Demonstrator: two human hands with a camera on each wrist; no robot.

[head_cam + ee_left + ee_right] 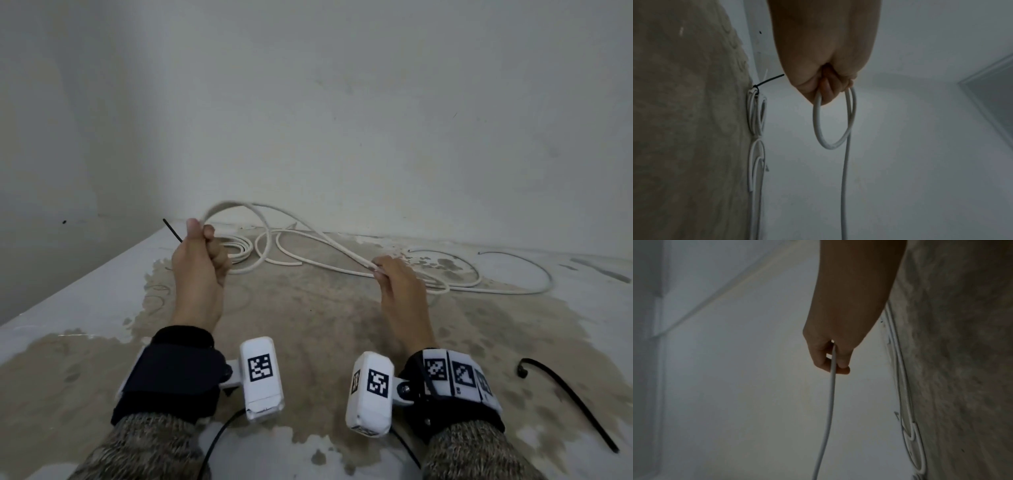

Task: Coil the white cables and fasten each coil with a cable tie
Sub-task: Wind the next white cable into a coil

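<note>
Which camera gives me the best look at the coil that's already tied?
The left wrist view: the tied coil lies on the table with its black cable tie plainly cinched round it. The head view shows it mostly behind the left hand. The right wrist view doesn't show it.

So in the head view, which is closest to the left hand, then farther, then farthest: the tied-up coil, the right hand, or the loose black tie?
From the left hand:
1. Tied-up coil, just beside it.
2. Right hand, across the middle.
3. Loose black tie, far right, near edge.
</note>
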